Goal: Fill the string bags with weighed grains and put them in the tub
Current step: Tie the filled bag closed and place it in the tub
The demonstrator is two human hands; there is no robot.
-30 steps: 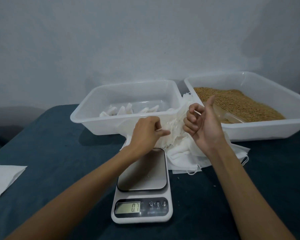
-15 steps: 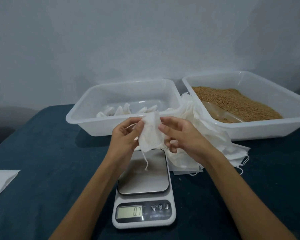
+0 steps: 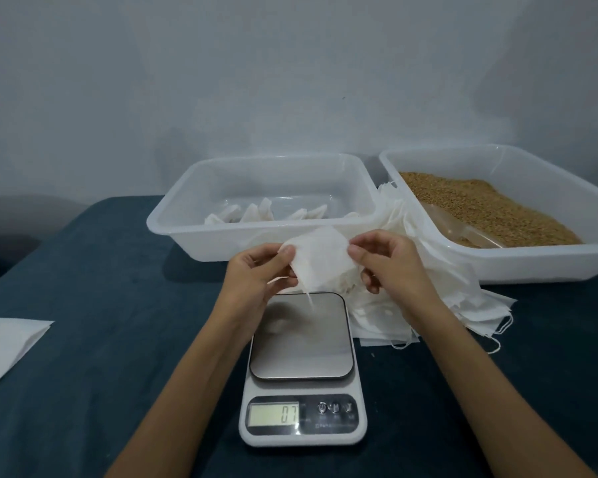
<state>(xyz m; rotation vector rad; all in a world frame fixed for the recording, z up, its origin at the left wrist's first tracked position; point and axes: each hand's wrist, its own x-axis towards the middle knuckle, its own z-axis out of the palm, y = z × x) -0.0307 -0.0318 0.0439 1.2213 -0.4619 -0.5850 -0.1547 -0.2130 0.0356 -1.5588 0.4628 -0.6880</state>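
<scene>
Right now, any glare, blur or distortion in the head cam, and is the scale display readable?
Head view: dim, even light; soft shadow under the left tub; wide-angle bending at the edges; sheen on the scale platform, display readable as 0.7; slight softness at both hands, left and right.

Your desk (image 3: 83, 277) wears plain dark teal cloth. The bag (image 3: 320, 262) you hold is plain white, the grains (image 3: 480, 205) golden-brown, both tubs (image 3: 173, 215) translucent white, the scale (image 3: 302, 432) white with a steel-grey plate.
</scene>
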